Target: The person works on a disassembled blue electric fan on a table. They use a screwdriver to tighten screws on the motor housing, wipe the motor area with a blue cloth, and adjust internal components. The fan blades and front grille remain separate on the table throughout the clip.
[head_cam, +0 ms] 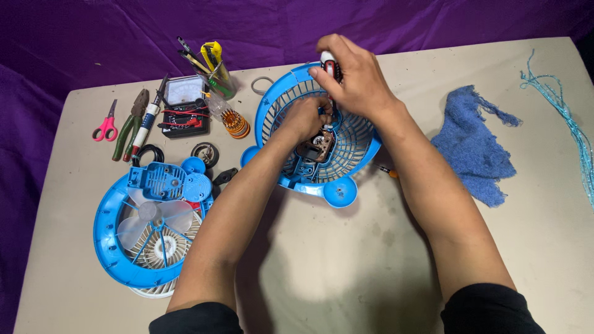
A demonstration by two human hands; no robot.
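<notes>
Your right hand [356, 77] pinches a white-and-red screwdriver [328, 64] above the round blue plastic fan grille [359, 145]; your left hand [306, 117] is curled inside it, fingertips pressed by the brown motor [318, 147]. Left of the grille lie one more ribbed blue fan shell [111, 247], one pair of pink scissors [107, 127], and one pair of pliers [131, 127]. Right of it lies one fuzzy blue cloth [473, 148].
</notes>
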